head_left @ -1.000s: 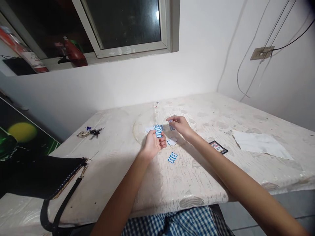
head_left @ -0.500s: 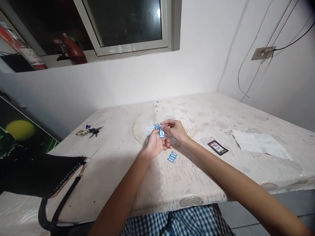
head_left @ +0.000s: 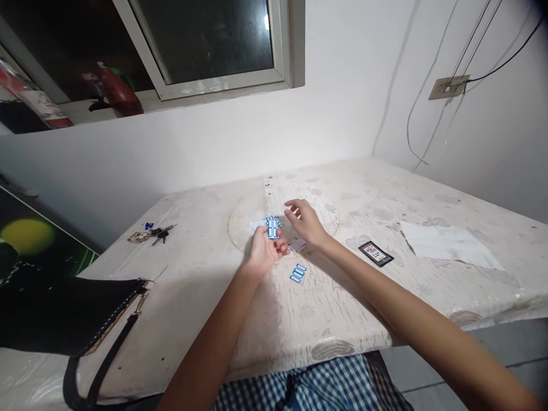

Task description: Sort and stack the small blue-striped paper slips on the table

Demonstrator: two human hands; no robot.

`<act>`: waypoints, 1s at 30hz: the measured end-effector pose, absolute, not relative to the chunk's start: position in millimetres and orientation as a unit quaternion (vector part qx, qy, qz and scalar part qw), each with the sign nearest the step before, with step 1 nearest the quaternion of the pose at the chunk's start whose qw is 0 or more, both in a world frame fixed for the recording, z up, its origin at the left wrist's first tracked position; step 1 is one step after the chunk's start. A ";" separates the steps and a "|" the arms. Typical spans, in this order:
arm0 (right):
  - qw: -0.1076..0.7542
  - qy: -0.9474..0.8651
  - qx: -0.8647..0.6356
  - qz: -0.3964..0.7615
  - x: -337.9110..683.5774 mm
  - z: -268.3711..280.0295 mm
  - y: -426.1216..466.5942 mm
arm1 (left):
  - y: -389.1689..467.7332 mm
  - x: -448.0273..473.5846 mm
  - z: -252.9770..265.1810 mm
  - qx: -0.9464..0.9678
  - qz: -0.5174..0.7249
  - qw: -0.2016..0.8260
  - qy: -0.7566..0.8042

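My left hand [head_left: 266, 251] is palm up over the table, its thumb pressing a small white label sheet with blue-outlined boxes [head_left: 273, 229]. More blue-and-white pieces [head_left: 277, 219] show just behind it, some overlapped. Up and to the right of the sheet, my right hand [head_left: 306, 221] hovers with fingers curved and apart, holding nothing visible. A similar blue-edged label piece [head_left: 298, 273] lies on the table, nearer to me. Pale paper pieces [head_left: 298, 244] lie between and partly under the hands.
A dark-framed card [head_left: 375, 253] and a torn white sheet [head_left: 449, 245] lie to the right on the table [head_left: 325, 308]. Keys [head_left: 162, 234] are at the left, beyond a black bag [head_left: 64, 311] with a strap. A wall stands behind the table.
My right hand has let go of the label sheet and drawn a little away from it. My left hand keeps hold of the sheet, and the view has turned slightly.
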State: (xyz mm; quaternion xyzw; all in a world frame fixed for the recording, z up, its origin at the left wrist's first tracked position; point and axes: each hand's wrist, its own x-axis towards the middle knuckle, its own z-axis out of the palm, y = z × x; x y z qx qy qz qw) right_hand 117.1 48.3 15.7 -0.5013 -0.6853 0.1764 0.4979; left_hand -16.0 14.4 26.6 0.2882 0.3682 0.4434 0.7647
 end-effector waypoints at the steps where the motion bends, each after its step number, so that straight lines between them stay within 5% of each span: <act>1: 0.444 -0.720 -0.507 0.162 125.3 18.1 50.2 | 15.4 -18.0 27.4 0.273 0.463 0.761 0.363; 5: 0.169 -0.823 -0.471 0.269 149.6 29.2 46.4 | 19.7 -25.8 30.0 0.225 0.516 0.753 0.341; 10: 0.048 -0.835 -0.507 0.209 143.6 39.3 27.5 | 21.5 -27.4 30.6 0.222 0.517 0.750 0.346; 18: 0.100 -0.835 -0.479 0.250 138.7 40.2 24.4 | 19.7 -26.1 30.3 0.224 0.516 0.749 0.349; 30: 0.217 -0.849 -0.455 0.157 141.3 33.5 36.6 | 19.8 -26.1 27.9 0.238 0.510 0.748 0.353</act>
